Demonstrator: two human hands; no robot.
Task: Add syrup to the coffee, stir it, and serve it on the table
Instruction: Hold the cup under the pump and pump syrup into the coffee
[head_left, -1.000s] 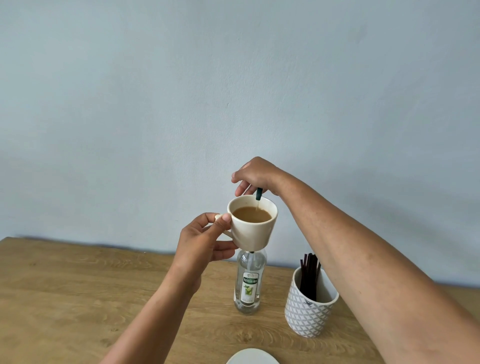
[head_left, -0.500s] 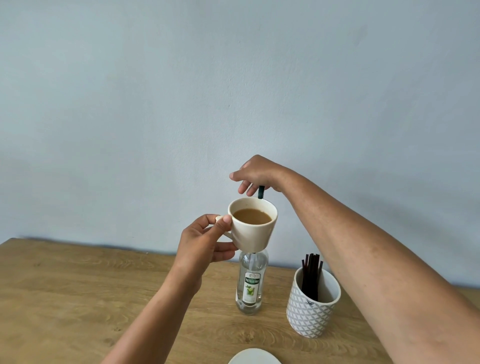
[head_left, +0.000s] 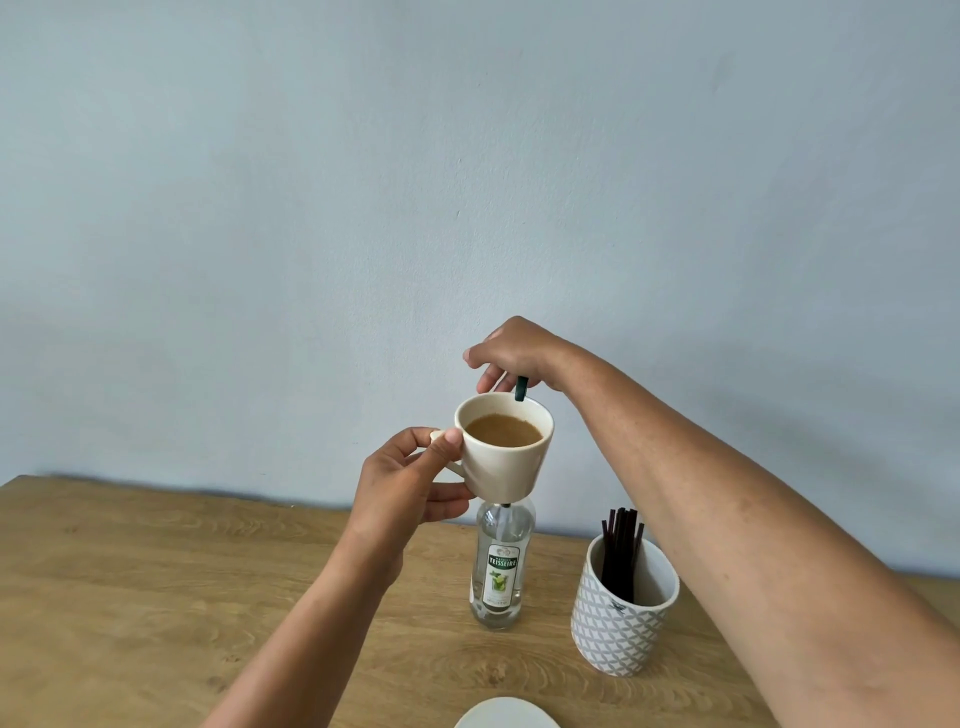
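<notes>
**Stirrer at the rim, cup held in the air**

While the cup (head_left: 506, 449) hangs above the syrup bottle (head_left: 500, 566), the left hand (head_left: 410, 480) pinches its handle between thumb and curled fingers, and the right hand (head_left: 511, 356), just behind the cup's far rim, is closed on a dark green stirrer (head_left: 521, 388). Only a short stub shows at that rim — whether its tip reaches the coffee (head_left: 503, 431) I cannot tell. Coffee sits high and the cup leans slightly, so a hard stir or a wobble could slop liquid down onto the bottle and the wooden table (head_left: 156, 597). Right of the bottle stands a patterned holder (head_left: 621, 623) of dark sticks; a white saucer (head_left: 506, 716) lies nearer the person, likely the landing spot — lowering carelessly could clip the bottle's neck.
</notes>
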